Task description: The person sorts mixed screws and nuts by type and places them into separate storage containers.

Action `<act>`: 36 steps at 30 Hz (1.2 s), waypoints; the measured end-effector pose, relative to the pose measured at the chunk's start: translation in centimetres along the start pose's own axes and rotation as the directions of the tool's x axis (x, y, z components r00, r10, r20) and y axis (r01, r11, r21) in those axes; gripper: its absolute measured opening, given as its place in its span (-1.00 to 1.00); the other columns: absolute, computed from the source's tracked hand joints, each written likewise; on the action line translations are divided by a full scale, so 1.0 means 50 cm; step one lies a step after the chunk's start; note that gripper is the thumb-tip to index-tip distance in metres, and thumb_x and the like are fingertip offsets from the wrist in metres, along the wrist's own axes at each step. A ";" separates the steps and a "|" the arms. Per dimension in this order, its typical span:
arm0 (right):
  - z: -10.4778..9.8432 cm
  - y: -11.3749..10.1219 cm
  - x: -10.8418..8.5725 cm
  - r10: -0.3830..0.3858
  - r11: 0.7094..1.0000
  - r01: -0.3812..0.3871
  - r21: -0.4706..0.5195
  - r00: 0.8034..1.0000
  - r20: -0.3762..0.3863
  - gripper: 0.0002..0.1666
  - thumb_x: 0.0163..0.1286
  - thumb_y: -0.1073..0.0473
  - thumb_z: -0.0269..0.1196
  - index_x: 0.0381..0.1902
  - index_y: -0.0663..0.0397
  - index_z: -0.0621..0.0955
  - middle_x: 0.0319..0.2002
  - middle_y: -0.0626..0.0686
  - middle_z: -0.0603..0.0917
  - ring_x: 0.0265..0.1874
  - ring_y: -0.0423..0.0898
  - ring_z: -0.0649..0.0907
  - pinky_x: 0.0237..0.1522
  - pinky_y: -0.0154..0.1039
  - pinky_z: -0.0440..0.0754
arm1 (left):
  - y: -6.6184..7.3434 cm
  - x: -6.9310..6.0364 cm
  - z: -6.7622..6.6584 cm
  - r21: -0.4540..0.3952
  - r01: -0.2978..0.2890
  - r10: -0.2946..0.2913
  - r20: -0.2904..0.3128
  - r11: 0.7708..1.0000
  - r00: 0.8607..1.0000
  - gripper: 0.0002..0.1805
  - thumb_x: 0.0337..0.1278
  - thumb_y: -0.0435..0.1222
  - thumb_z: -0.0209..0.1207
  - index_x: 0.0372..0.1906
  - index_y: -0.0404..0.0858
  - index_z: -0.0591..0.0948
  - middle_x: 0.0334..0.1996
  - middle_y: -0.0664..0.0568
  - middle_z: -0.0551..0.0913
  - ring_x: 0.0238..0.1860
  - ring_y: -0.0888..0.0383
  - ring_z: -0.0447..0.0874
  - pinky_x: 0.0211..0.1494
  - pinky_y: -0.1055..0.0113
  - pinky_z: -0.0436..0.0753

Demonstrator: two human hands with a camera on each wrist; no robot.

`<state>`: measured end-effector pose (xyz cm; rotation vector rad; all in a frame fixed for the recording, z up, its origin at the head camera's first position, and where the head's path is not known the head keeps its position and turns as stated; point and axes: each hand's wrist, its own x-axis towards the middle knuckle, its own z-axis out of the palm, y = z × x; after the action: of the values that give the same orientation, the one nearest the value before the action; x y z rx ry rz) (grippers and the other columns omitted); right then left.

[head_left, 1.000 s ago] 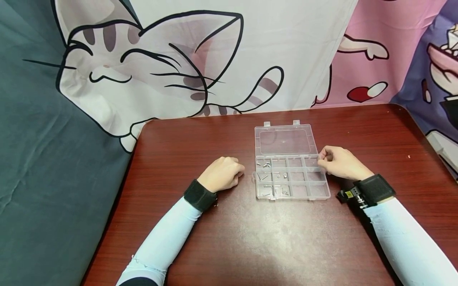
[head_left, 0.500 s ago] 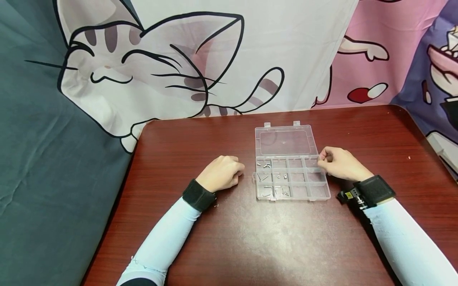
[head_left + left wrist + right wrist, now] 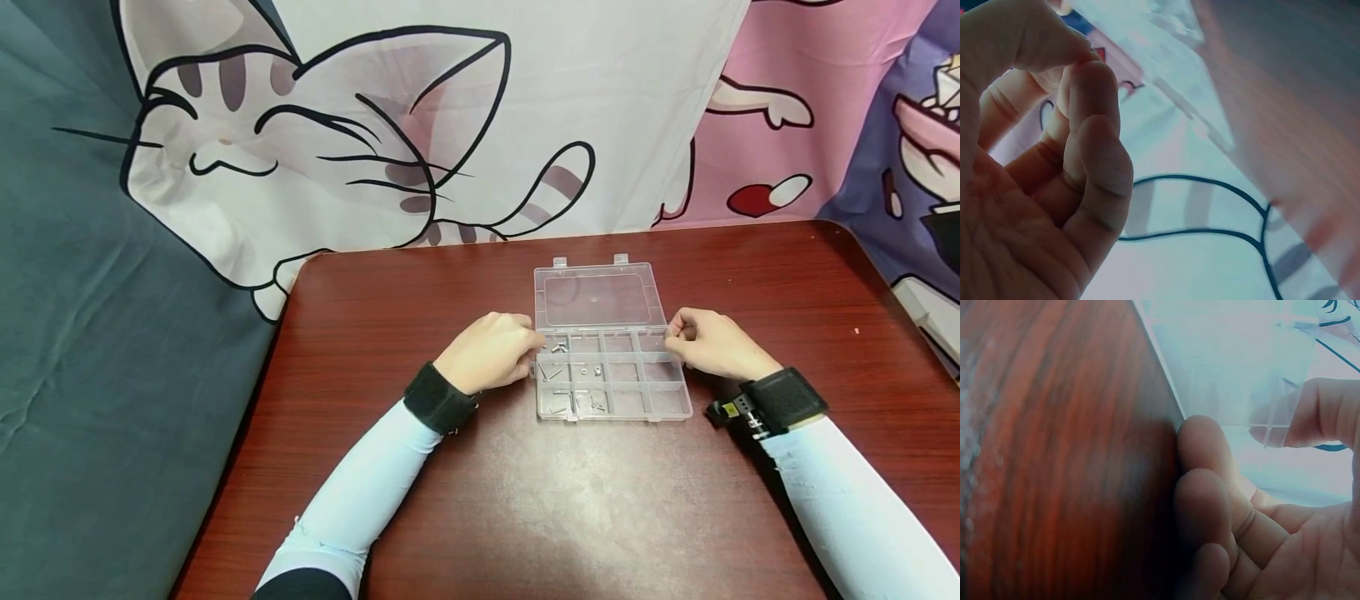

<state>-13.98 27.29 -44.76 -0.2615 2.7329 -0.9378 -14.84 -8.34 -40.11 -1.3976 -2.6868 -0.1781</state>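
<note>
A clear plastic compartment box [image 3: 627, 403] lies on the table with its lid [image 3: 596, 300] folded back, away from me. Small screws [image 3: 552, 373] and nuts [image 3: 597, 371] lie in its left compartments. My left hand [image 3: 491, 352] is at the box's upper left edge, its fingertips over the rim by the corner compartment. In the left wrist view its thumb meets the curled index finger [image 3: 1093, 94], and nothing shows between them. My right hand [image 3: 716, 340] grips the box's right wall; in the right wrist view the thumb [image 3: 1310, 419] is inside and the fingers are outside.
The reddish-brown wooden table [image 3: 600, 517] extends around the box. A cloth printed with a cartoon cat [image 3: 300, 150] hangs along its far edge, with pink and blue parts at the right. Dark bands with cameras are on both wrists.
My left hand has moved right and slightly away from me, from the bare table to the box's left edge. The right hand and the box have stayed in place.
</note>
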 end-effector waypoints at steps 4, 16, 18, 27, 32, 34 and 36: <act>0.002 0.002 0.000 0.007 1.000 -0.007 0.005 1.000 0.008 -0.89 0.39 0.16 0.20 -0.28 0.09 0.54 -0.58 -0.07 0.61 -0.58 -0.17 0.60 -0.49 -0.29 0.43 | 0.028 0.030 -0.005 0.019 -0.035 0.035 0.006 0.999 0.999 -0.77 -0.02 -0.41 0.24 -0.57 -0.04 0.50 -0.56 0.17 0.39 -0.53 0.23 0.40 -0.42 0.36 0.39; 0.001 0.004 0.002 0.004 1.000 -0.004 -0.002 1.000 -0.004 -0.90 0.38 0.17 0.21 -0.29 0.07 0.54 -0.59 -0.05 0.61 -0.59 -0.16 0.60 -0.49 -0.29 0.43 | 0.092 0.107 -0.006 0.035 -0.136 0.136 0.009 0.990 0.991 -0.75 0.10 -0.43 0.16 -0.55 -0.02 0.58 -0.53 0.14 0.51 -0.47 0.24 0.51 -0.39 0.35 0.47; 0.000 0.003 0.002 0.001 1.000 -0.001 -0.003 1.000 -0.007 -0.90 0.38 0.16 0.21 -0.29 0.07 0.54 -0.58 -0.06 0.61 -0.59 -0.17 0.60 -0.48 -0.29 0.43 | 0.100 0.117 -0.006 0.029 -0.150 0.150 0.017 0.988 0.989 -0.76 0.09 -0.43 0.17 -0.54 -0.02 0.60 -0.52 0.15 0.53 -0.46 0.24 0.52 -0.37 0.35 0.49; 0.001 0.005 0.003 0.015 1.000 -0.015 0.002 1.000 0.001 -0.91 0.37 0.17 0.20 -0.29 0.07 0.54 -0.59 -0.06 0.61 -0.58 -0.17 0.59 -0.51 -0.29 0.44 | 0.125 0.156 -0.004 -0.002 -0.187 0.187 0.047 0.982 0.981 -0.77 0.16 -0.42 0.16 -0.48 -0.03 0.61 -0.49 0.16 0.51 -0.46 0.27 0.47 -0.36 0.39 0.46; 0.000 0.003 0.003 0.017 1.000 -0.017 0.004 1.000 0.007 -0.89 0.37 0.16 0.20 -0.27 0.09 0.53 -0.58 -0.06 0.60 -0.58 -0.16 0.59 -0.51 -0.29 0.44 | 0.134 0.167 -0.001 -0.013 -0.199 0.200 0.052 0.980 0.978 -0.79 0.18 -0.40 0.17 -0.47 -0.03 0.62 -0.48 0.17 0.53 -0.43 0.28 0.49 -0.33 0.40 0.49; 0.000 0.002 0.003 0.019 1.000 -0.019 0.002 1.000 0.008 -0.89 0.38 0.16 0.20 -0.27 0.09 0.53 -0.58 -0.05 0.60 -0.58 -0.16 0.59 -0.52 -0.29 0.44 | 0.136 0.169 -0.001 -0.014 -0.198 0.199 0.052 0.980 0.979 -0.80 0.17 -0.39 0.19 -0.46 -0.02 0.64 -0.47 0.17 0.55 -0.42 0.28 0.51 -0.32 0.40 0.51; -0.001 0.003 0.002 0.021 1.000 -0.021 0.003 1.000 0.012 -0.89 0.38 0.16 0.19 -0.27 0.09 0.53 -0.58 -0.05 0.60 -0.58 -0.16 0.59 -0.52 -0.28 0.44 | 0.137 0.170 -0.001 -0.012 -0.198 0.198 0.054 0.980 0.979 -0.81 0.17 -0.38 0.20 -0.45 -0.02 0.64 -0.46 0.18 0.56 -0.42 0.28 0.53 -0.30 0.39 0.53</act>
<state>-14.11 27.39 -44.85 -0.2371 2.7176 -0.9324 -14.06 2.41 -38.44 -1.6833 -2.5688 -0.1333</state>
